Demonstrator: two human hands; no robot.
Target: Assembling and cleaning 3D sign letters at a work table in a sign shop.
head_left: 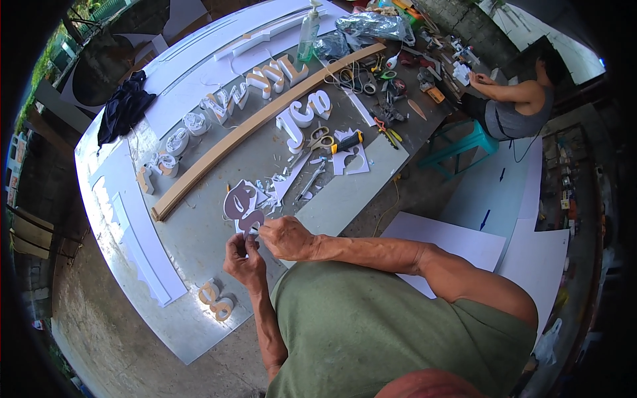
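Purple-grey and flat, a cut-out letter shape of thin sheet stands just above the near edge of the grey workbench, held upright between both hands. The left hand pinches its lower stem from below; the right hand closes on the same stem from the side, fingertips together, apparently peeling or trimming the edge. That looks like the step in hand: cleaning the letter's outline. The next move likely calls for a steady pinch and a slow pull. Yellow-handled scissors and white offcuts lie beyond, mid-bench.
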